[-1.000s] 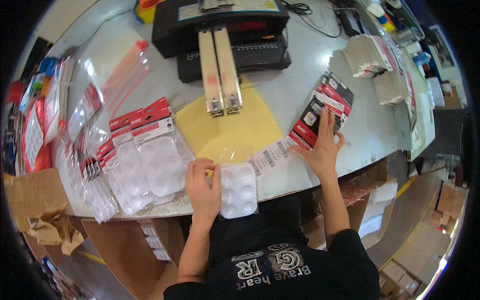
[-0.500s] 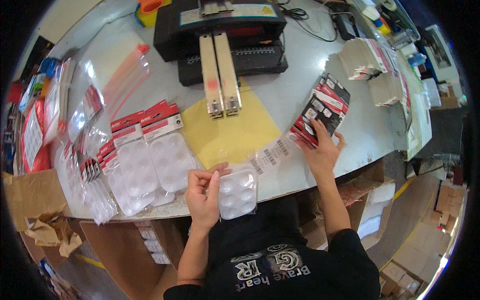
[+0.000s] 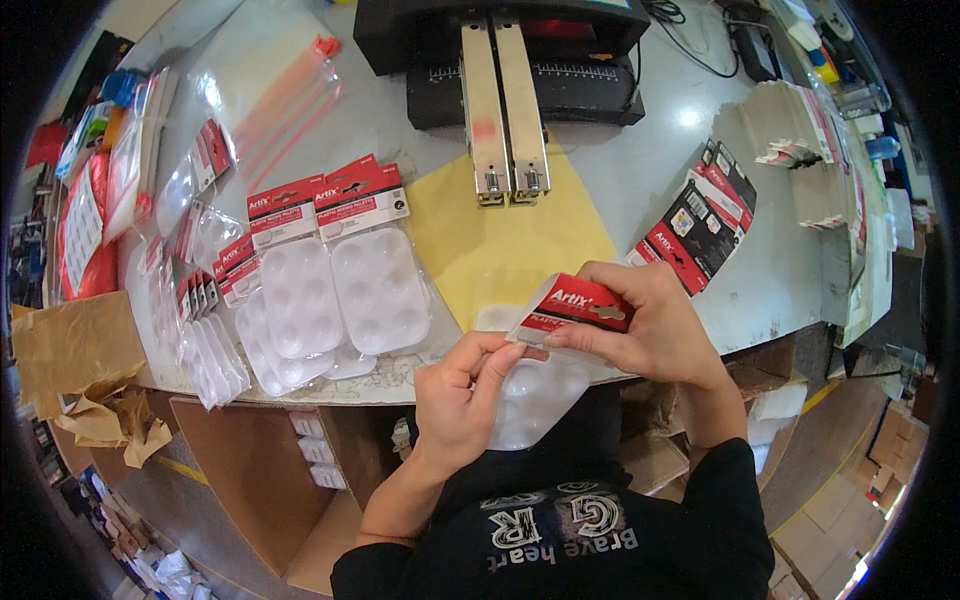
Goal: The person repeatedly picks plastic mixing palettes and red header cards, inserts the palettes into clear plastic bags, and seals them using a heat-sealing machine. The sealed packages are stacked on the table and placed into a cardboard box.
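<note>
Just over the table's front edge, my left hand pinches the top of a clear bag that holds a white plastic paint palette with round wells. Between the fingers and thumb of my right hand is a red-and-white header card. That card is tilted and meets the bag's top at my left fingertips. Part of the bag's mouth is hidden by the card and fingers. Right of my hands lies a fanned pile of red-and-black header cards.
Ahead stands a black stapling machine with two metal arms over a yellow sheet. Several bagged palettes with red headers lie left, near clear bags. Card stacks stand right. Cardboard boxes sit below the table.
My right hand has left the card pile with one header card and come to the bag. My left hand has moved right with the bagged palette. The whole view has shifted.
</note>
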Tool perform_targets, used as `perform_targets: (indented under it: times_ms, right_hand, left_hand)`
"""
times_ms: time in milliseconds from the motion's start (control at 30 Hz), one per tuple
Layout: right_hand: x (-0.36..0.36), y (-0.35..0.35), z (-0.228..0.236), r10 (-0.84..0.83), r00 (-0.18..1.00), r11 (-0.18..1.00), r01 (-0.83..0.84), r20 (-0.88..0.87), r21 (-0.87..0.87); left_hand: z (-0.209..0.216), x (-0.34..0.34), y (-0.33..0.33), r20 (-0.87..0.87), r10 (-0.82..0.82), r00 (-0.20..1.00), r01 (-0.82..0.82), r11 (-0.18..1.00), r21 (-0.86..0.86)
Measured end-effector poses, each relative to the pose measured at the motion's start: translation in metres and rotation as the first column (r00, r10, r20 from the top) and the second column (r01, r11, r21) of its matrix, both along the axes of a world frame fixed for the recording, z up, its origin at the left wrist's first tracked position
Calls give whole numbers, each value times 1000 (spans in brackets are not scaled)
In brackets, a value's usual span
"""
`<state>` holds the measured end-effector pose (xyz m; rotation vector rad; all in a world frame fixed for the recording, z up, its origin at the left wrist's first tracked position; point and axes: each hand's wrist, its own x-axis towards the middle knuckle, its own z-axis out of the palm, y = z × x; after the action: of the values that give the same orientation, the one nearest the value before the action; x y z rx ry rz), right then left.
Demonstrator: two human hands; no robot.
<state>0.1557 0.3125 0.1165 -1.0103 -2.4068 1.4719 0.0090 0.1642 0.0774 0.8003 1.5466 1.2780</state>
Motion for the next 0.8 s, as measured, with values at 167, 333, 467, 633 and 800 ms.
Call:
perform_targets:
  times_ms: [167, 333, 467, 633, 800]
  right_hand:
    - [-1, 6, -2, 99, 994, 995, -98, -41, 31]
    - [0, 7, -8, -44, 991, 996, 53, -125, 72]
    - [12, 5, -18, -196, 977, 966, 207, 84, -154]
    - [16, -6, -34, -291, 957, 818, 240, -16, -523]
    - [18, -10, -44, -332, 943, 793, 255, -41, -554]
  left_hand:
    - [-3, 0, 3, -129, 14, 991, -14, 1000, 1]
    - [-4, -5, 2, -275, 86, 958, -80, 996, 34]
    - [-12, -14, 1, -143, 340, 929, -337, 940, 44]
    - [-23, -16, 5, -114, 341, 933, -340, 940, 32]
    - [-29, -15, 7, -102, 359, 928, -355, 933, 52]
